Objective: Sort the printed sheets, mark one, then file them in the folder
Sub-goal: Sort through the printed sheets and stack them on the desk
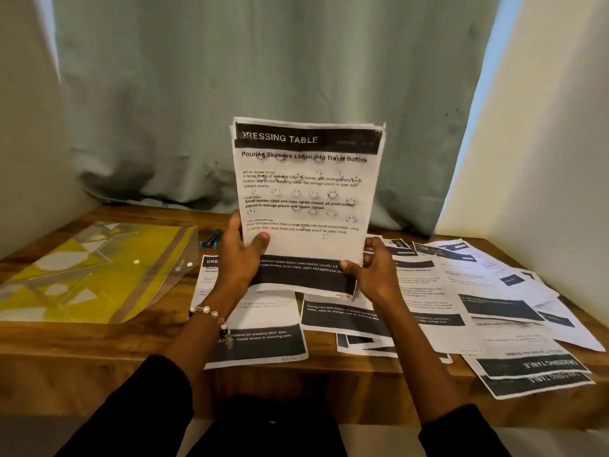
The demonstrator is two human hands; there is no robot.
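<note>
Above the table point(99, 344), both hands (left point(239, 258), right point(375, 270)) hold sheets point(306, 192) upright.

Yellow-patterned folder point(89, 272), black-banded sheets point(306, 206)

The desk point(99, 351) was wood with a warm brown grain and a smooth, slightly satin surface. At its left end lay a folder point(89, 275) of glossy clear plastic over a yellow and white pattern, closed by pale snap buttons point(189, 264). The stack of printed sheets point(308, 192) held upright was thin matt white paper with black ink bands, its top edges a little ragged and faint smiley marks showing through. More loose sheets point(494, 308) of the same matt paper covered the desk's right half. Behind hung a soft, creased grey-green cloth curtain point(263, 77). A bracelet point(211, 313) of shiny pearl-like beads circled the left wrist above a matt black sleeve point(148, 404).
</note>
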